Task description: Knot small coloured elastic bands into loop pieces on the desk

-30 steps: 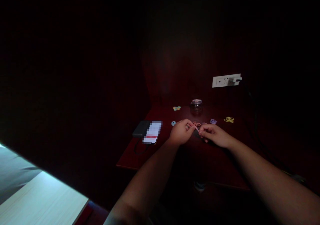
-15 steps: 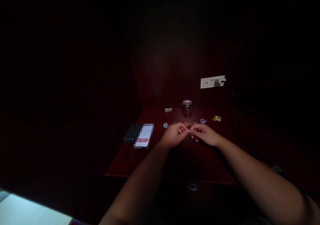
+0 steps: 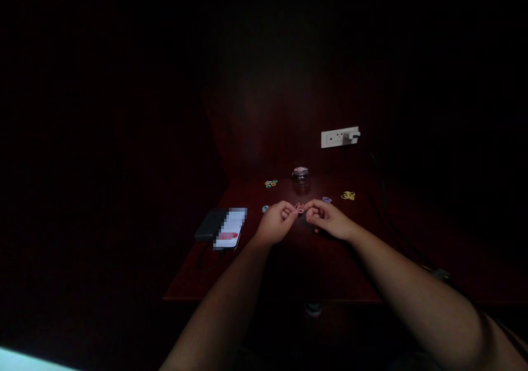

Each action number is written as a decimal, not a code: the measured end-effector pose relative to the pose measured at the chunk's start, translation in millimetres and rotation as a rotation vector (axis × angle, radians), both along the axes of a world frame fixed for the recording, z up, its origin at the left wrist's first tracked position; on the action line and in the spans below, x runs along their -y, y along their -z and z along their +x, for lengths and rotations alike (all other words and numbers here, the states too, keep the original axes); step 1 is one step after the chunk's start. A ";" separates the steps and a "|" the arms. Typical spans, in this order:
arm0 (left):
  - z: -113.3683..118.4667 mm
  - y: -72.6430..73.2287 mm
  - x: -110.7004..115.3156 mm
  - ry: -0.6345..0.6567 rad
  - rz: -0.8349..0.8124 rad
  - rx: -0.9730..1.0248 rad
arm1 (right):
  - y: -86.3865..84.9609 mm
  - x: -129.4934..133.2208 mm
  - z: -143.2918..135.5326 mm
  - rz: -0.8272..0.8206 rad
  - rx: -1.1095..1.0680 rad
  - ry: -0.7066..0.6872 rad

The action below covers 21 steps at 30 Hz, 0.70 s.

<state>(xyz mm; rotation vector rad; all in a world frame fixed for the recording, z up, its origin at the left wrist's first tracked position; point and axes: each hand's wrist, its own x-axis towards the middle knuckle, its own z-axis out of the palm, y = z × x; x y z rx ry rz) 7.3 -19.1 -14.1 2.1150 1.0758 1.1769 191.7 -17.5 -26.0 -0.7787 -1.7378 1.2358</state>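
Pinching 1 pink band [image 3: 300,211], left hand [image 3: 275,223] faces right hand [image 3: 328,219], its hold unclear; yellow bands [image 3: 348,195] sit grouped, multicoloured bands [image 3: 270,183] mixed.

- Dim indoor desk corner; whether it belongs to a home, a dormitory or an office cannot be told.
- Dark red-brown desk [image 3: 313,275], its back edge meeting an upright surface [image 3: 264,129] of similar colour, like a study nook.
- White socket panel [image 3: 330,139] on that upright surface, with a white plug [image 3: 351,135] in it, suggesting everyday mains power.
- Phone [image 3: 233,225], its lit screen blurred, beside a flat black device [image 3: 209,225] at the desk's left: personal electronics.
- Deep shadow hides the surroundings.
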 end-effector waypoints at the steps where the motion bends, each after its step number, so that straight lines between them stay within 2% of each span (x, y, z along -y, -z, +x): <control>1: 0.5 0.7 -0.1 0.018 -0.004 -0.008 | 0.1 0.0 -0.6 0.009 -0.012 -0.003; 11: 3.8 4.0 1.7 0.117 -0.102 -0.021 | -0.5 -0.6 -1.4 0.060 0.045 0.041; 21: 4.0 4.0 2.3 0.145 -0.123 0.006 | 0.8 -1.6 0.5 0.080 0.119 0.060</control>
